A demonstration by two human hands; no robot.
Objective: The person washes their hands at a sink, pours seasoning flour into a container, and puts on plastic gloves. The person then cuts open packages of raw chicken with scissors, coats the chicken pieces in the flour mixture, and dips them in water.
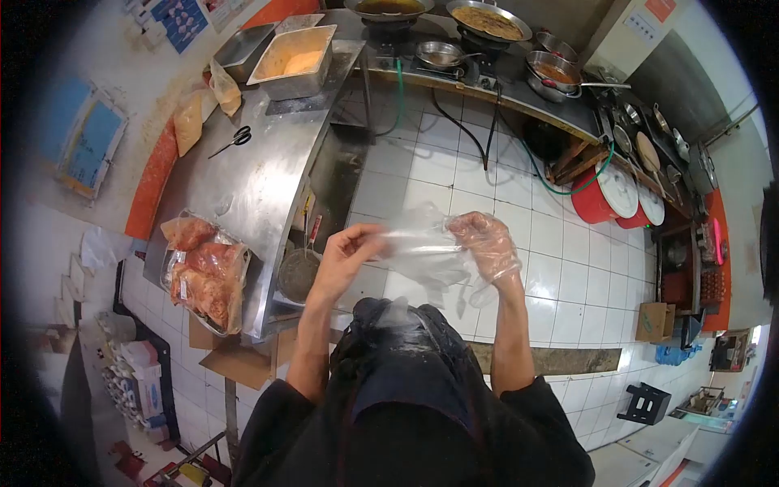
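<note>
A clear, thin plastic glove (423, 247) is stretched between my hands in front of my chest, smeared by motion. My left hand (345, 258) is bare, its thumb and fingers pinching the left side of the plastic. Over my right hand (491, 243) a clear plastic glove hangs loose and wrinkled to the wrist. Its curled fingers grip the other side of the held plastic. To the left, a tray of raw marinated meat (207, 276) in plastic bags rests on the steel table (251, 183).
Black scissors (233, 140), a metal pan with orange-yellow contents (296, 61) and filled bags (188, 122) are on the table. Woks (488, 20) stand on the stove counter (519, 96) ahead. Red buckets (596, 199) with white lids sit at right. A green hose (560, 191) hangs below the counter.
</note>
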